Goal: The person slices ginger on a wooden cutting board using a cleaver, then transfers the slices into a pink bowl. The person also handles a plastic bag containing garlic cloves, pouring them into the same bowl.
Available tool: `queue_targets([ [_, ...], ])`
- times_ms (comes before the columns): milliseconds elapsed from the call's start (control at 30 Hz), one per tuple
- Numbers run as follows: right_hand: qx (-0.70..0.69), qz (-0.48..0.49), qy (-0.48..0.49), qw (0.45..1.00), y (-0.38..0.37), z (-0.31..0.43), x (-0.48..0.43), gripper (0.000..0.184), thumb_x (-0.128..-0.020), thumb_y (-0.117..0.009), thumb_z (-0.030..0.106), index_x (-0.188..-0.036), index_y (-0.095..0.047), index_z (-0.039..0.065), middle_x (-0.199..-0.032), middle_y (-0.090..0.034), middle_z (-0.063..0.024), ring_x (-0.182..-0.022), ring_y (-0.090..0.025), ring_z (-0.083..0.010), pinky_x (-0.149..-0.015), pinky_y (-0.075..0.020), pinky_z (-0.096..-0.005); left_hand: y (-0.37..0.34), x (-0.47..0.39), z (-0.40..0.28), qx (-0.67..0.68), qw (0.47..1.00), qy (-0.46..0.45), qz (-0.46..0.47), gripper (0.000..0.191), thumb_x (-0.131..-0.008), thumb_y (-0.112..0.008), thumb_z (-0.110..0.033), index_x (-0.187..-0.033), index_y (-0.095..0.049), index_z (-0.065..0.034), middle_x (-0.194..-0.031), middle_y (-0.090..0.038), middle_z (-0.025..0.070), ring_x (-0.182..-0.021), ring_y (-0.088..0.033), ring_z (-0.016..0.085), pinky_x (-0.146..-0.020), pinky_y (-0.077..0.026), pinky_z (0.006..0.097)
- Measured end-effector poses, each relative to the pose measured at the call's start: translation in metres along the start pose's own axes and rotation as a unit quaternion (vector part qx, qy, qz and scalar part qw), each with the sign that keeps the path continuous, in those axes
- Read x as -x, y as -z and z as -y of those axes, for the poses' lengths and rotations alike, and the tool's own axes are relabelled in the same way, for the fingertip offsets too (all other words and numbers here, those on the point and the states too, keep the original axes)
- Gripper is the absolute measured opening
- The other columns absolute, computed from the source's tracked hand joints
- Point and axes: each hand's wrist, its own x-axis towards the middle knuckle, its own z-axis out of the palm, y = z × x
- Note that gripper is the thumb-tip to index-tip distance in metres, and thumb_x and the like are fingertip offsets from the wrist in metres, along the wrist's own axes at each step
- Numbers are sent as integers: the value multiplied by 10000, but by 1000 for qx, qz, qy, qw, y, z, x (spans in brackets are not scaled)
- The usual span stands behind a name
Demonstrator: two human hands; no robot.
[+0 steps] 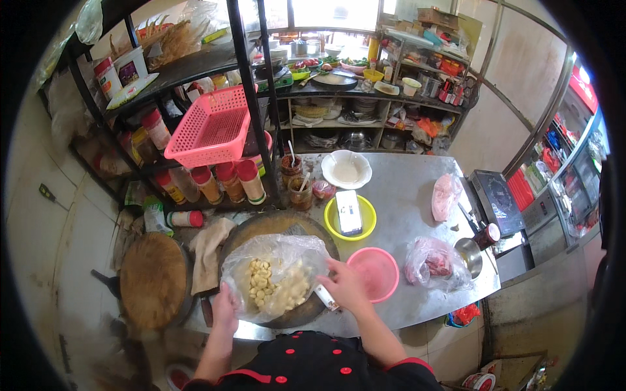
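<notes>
A clear plastic bag (276,278) full of pale peeled garlic cloves (261,283) lies over a round wooden chopping board (244,229). My left hand (226,310) grips the bag's left edge. At its upper right edge, my right hand (345,286) has its fingers on the plastic. Beneath the right hand shows a white patterned handle (326,297), and part of a metal blade (297,229) is visible behind the bag. A pink plastic bowl (372,274) stands just right of the board. Farther back, a phone (348,215) rests on a yellow-green bowl (369,227).
Bagged meat (435,264) and a steel bowl (469,256) stand on the metal table's right side. A white dish (346,169) and sauce jars (300,195) are at the back. The black shelf rack (249,102) rises at left, near a second chopping board (154,281) and a cloth (210,254).
</notes>
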Motion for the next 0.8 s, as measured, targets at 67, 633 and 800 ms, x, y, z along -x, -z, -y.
queue_targets([
  [67, -74, -149, -25, 986, -2, -56, 15, 616, -853, -716, 293, -1356, -483, 26, -1150, -635, -170, -1006, -637, -328, -872, -506, -444, -4, 8, -4, 12, 1000, 16, 21, 355, -1036, -471, -418, -795, -507, -160, -640, -403, -48, -531, -374, 91, -484, -308, 266],
  [633, -401, -310, -150, 849, 25, -79, 54, 535, -843, -517, -39, -1367, -415, -7, -1176, -601, -219, -705, -685, -266, -464, -558, -354, -18, 6, -10, 32, 999, 5, 17, 357, -1048, -472, -343, -778, -508, -111, -695, -448, -16, -579, -385, 101, -547, -340, 283],
  [800, -94, -221, 165, 957, -12, 3, 46, 566, -817, -560, -53, -1371, -456, -2, -1265, -589, -211, -971, -675, -325, -730, -594, -400, -16, 17, -14, 88, 996, 17, 6, 355, -1057, -440, -346, -809, -503, -100, -688, -455, 6, -584, -406, 120, -558, -373, 303],
])
